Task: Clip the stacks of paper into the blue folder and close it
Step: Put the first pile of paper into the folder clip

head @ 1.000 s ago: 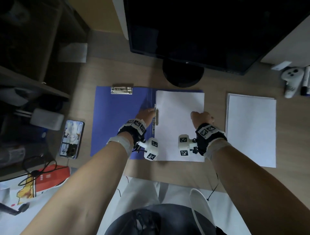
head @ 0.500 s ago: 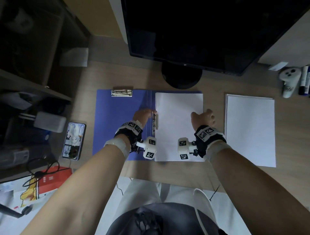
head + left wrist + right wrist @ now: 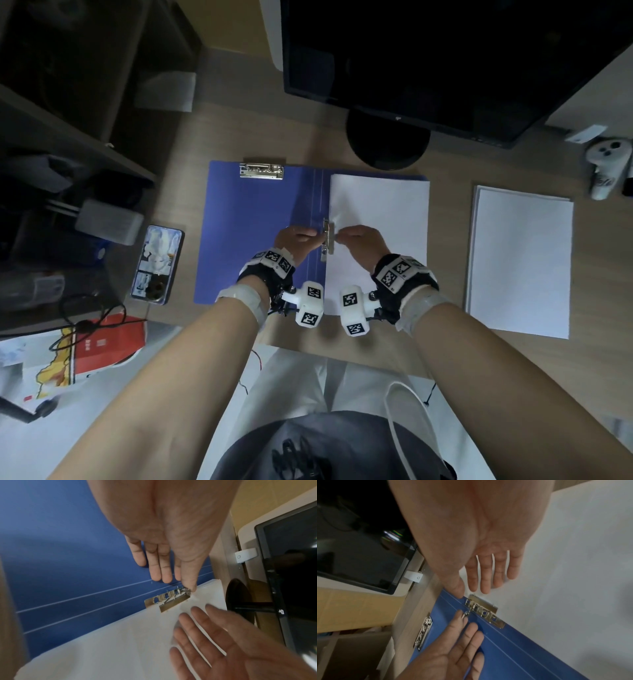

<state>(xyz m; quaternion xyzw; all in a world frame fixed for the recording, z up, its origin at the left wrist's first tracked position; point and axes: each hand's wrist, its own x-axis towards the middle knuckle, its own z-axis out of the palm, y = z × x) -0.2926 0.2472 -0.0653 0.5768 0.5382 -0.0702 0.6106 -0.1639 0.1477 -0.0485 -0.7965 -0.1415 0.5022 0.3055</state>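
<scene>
The blue folder (image 3: 253, 233) lies open on the desk. One white paper stack (image 3: 380, 212) covers its right half, its left edge under the metal side clip (image 3: 328, 236) by the spine. My left hand (image 3: 301, 236) has straight fingers (image 3: 161, 573) on the blue cover while its thumb touches the clip's wire lever (image 3: 184, 589). My right hand (image 3: 352, 236) lays straight fingers (image 3: 485, 580) flat on the paper just beside the clip (image 3: 485, 612). A second paper stack (image 3: 520, 263) lies on the desk to the right. Another metal clip (image 3: 262, 170) sits at the top of the folder's bare left half.
A dark monitor (image 3: 428, 68) on a round black base (image 3: 387, 144) stands just behind the folder. A phone (image 3: 157, 263) lies left of it, beside dark shelving. A white controller (image 3: 606, 168) is at the far right. A red and white bag (image 3: 96, 346) lies at the lower left.
My right hand has slid left across the paper from near its right edge to right beside the side clip. My left hand has stayed at the clip.
</scene>
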